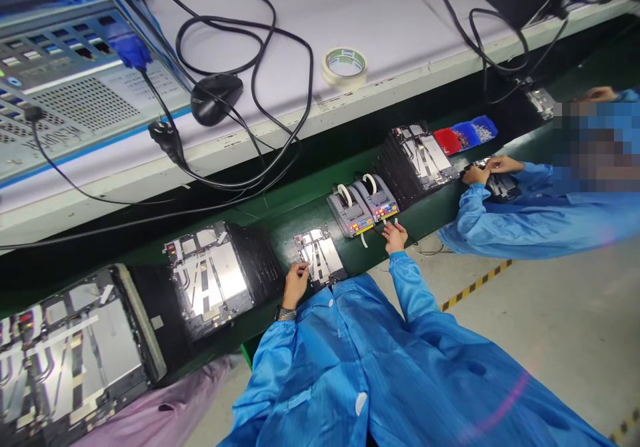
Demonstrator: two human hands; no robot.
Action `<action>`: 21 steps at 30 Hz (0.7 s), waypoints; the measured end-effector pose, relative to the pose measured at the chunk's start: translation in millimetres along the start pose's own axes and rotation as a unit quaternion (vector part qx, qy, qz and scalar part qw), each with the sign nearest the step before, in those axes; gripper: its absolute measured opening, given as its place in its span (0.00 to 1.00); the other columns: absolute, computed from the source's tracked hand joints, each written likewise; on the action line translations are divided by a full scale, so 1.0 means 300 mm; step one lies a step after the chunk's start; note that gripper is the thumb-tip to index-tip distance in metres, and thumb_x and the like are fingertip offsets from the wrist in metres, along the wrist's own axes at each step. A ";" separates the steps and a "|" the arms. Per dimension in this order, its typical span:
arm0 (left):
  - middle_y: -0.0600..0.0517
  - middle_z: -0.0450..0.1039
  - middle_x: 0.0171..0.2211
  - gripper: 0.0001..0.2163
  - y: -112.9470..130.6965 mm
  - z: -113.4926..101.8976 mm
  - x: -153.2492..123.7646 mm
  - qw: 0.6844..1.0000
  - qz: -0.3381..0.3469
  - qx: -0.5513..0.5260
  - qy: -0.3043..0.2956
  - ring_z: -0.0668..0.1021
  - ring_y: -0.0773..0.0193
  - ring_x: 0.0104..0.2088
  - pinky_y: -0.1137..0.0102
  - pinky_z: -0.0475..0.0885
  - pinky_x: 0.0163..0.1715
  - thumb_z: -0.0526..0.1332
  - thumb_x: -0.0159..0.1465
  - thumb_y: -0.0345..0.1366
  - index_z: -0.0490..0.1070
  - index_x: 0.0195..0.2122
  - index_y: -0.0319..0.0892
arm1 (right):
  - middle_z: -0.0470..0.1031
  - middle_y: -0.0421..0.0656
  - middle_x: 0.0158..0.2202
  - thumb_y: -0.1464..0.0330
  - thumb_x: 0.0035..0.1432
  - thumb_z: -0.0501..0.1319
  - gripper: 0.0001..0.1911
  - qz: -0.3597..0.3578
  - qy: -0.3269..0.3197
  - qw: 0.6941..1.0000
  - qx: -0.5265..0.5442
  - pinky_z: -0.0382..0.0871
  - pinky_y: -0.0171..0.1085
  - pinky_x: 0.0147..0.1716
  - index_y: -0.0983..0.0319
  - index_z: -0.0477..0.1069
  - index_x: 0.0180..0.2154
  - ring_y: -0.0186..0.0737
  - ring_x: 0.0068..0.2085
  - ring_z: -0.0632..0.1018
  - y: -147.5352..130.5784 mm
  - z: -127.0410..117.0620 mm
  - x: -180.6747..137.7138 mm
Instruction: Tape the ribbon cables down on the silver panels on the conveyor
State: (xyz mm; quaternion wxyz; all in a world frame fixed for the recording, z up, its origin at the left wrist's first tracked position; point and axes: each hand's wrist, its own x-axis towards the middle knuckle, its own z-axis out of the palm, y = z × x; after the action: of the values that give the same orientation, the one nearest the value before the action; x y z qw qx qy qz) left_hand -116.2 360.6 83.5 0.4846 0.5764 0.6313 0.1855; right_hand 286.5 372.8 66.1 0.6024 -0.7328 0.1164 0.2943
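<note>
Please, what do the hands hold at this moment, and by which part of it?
The left hand seems to hold a metal device frame by its near edge. For the right hand, beside the tape dispensers, no held thing can be clearly told.

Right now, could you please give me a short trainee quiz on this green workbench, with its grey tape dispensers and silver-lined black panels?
1. Which hand rests on the small silver-lined black panel?
2. True or false: the cream masking tape roll sits on the white upper shelf.
3. What colours are the small plastic bins beyond the grey tape dispensers?

Key: 1. The left hand. 2. True. 3. Red and blue.
</note>
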 end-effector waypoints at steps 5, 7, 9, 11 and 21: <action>0.45 0.81 0.44 0.13 -0.024 0.001 0.003 1.000 -0.005 -0.007 0.009 0.81 0.58 0.40 0.62 0.77 0.46 0.62 0.65 0.44 0.78 0.44 0.41 | 0.75 0.33 0.28 0.74 0.50 0.69 0.22 0.018 0.002 1.000 0.022 0.72 0.27 0.22 0.58 0.62 0.43 0.32 0.27 0.78 0.012 0.026 0.011; 0.45 0.81 0.44 0.14 -0.032 0.004 0.004 1.000 -0.002 -0.007 0.010 0.81 0.58 0.39 0.62 0.77 0.46 0.62 0.65 0.44 0.78 0.44 0.41 | 0.74 0.32 0.27 0.74 0.49 0.71 0.23 0.021 0.004 0.999 0.029 0.72 0.26 0.21 0.58 0.61 0.43 0.31 0.26 0.77 0.011 0.032 0.013; 0.46 0.81 0.44 0.13 -0.039 0.007 0.006 1.000 -0.001 -0.004 0.010 0.80 0.59 0.38 0.63 0.76 0.45 0.61 0.65 0.43 0.78 0.44 0.41 | 0.73 0.31 0.27 0.74 0.47 0.72 0.25 0.019 0.008 0.999 0.035 0.71 0.25 0.21 0.58 0.61 0.42 0.30 0.25 0.76 0.008 0.035 0.013; 0.46 0.81 0.44 0.13 -0.045 0.009 0.007 1.000 0.000 -0.001 0.009 0.80 0.60 0.38 0.63 0.76 0.45 0.61 0.66 0.43 0.78 0.44 0.41 | 0.72 0.30 0.26 0.75 0.47 0.72 0.26 0.019 0.011 0.999 0.038 0.72 0.26 0.21 0.58 0.60 0.42 0.29 0.25 0.76 0.003 0.036 0.010; 0.48 0.81 0.42 0.09 -0.047 0.015 0.007 1.000 -0.004 0.010 0.007 0.80 0.61 0.37 0.64 0.77 0.44 0.61 0.67 0.38 0.77 0.45 0.42 | 0.69 0.30 0.29 0.73 0.51 0.68 0.25 -0.021 0.051 0.998 -0.037 0.68 0.27 0.19 0.59 0.59 0.47 0.28 0.23 0.71 -0.025 0.065 -0.009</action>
State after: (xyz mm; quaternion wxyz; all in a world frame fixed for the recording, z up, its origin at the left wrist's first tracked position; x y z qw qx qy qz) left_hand -119.9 357.4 69.3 0.4746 0.5776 0.6390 0.1813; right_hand 282.5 392.6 71.8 0.5738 -0.7711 0.1205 0.2481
